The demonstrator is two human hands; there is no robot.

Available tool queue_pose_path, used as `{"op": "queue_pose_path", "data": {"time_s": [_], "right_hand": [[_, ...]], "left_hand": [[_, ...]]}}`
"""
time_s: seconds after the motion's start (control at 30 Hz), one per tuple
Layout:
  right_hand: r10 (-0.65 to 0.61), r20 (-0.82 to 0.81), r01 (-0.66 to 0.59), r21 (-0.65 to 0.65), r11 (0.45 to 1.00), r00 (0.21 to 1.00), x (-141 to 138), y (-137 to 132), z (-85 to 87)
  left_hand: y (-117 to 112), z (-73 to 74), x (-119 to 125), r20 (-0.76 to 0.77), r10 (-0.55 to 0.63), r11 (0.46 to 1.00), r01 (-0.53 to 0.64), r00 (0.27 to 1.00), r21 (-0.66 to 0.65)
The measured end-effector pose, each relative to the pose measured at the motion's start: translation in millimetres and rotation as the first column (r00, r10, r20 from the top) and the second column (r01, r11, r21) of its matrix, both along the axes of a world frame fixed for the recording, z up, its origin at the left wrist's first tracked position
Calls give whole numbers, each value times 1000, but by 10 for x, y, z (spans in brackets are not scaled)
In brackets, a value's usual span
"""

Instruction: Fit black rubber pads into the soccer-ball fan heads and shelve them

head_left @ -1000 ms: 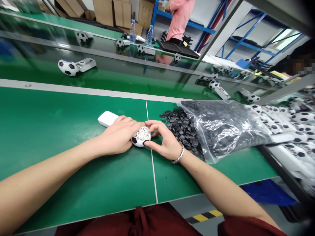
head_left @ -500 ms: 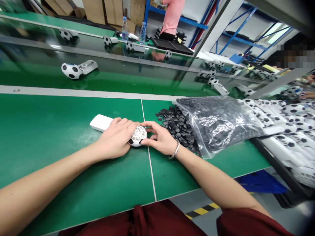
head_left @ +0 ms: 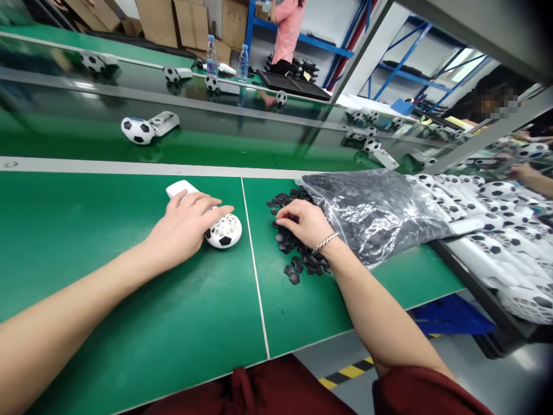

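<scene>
My left hand (head_left: 184,225) lies over a white plastic piece with a football-shaped head (head_left: 227,233), its fingers draped around the handle. The handle's white end (head_left: 181,187) shows beyond my fingers. The head's face is an open white lattice with a few black patches on it. My right hand (head_left: 305,225), with a twisted bracelet at the wrist, is at a pile of small black pentagon pieces (head_left: 306,262). Its thumb and forefinger are pinched together; whatever is between the tips is too small to make out.
A clear plastic bag of black pieces (head_left: 375,213) lies right of the pile. Beyond it, a dark tray (head_left: 484,294) holds many white football-headed pieces. A football-headed piece (head_left: 138,131) lies on the conveyor (head_left: 242,135) ahead. Another person (head_left: 287,29) stands behind it.
My right hand has left the football-shaped head and moved right to the black pieces. Under my left hand the white piece has turned and shifted left. My view has shifted slightly.
</scene>
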State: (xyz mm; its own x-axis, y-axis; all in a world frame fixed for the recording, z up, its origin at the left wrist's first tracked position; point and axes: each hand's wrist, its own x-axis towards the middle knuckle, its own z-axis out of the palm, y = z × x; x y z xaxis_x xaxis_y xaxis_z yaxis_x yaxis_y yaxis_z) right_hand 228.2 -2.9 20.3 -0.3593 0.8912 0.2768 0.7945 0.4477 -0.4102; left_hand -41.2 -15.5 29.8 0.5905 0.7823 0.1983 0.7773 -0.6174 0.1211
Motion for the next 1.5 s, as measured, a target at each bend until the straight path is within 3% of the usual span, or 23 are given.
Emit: {"op": "queue_pose_path", "data": {"time_s": [0.13, 0.37, 0.5, 0.6, 0.67, 0.83, 1.13, 1.37, 1.5], "right_hand": [[107, 182, -95, -72, 993, 978, -73, -15, -36], [54, 243, -57, 6, 998, 969, -119, -8, -86], [119, -3, -119, -32, 992, 993, -177, -86, -29], [213, -272, -257, -137, 957, 938, -258, -194, 38], [277, -363, -359, -180, 916, 890, -309, -255, 64], [334, -440, -467, -241, 850, 834, -356, -313, 61], [332, -468, -477, -233, 848, 819, -379, -313, 6], [210, -576, -442, -298, 846, 790, -436, -291, -83], [172, -597, -440, -337, 832, 784, -445, -291, -99]], "left_hand": [[-27, 8, -34, 1, -38, 991, 38, 999, -125], [-117, 42, 61, 93, -45, 955, 70, 995, -289], [-172, 29, 149, 165, -98, 942, 145, 981, -304], [-192, 17, 179, 196, -111, 937, 168, 974, -305], [-197, 9, 185, 214, -114, 941, 174, 970, -289], [-193, -3, 172, 226, -159, 927, 224, 961, -300], [-206, 12, 175, 224, -164, 924, 229, 961, -305], [-206, 27, 179, 226, -168, 920, 236, 959, -315], [-229, -30, 220, 281, -106, 938, 190, 954, -290]]}}
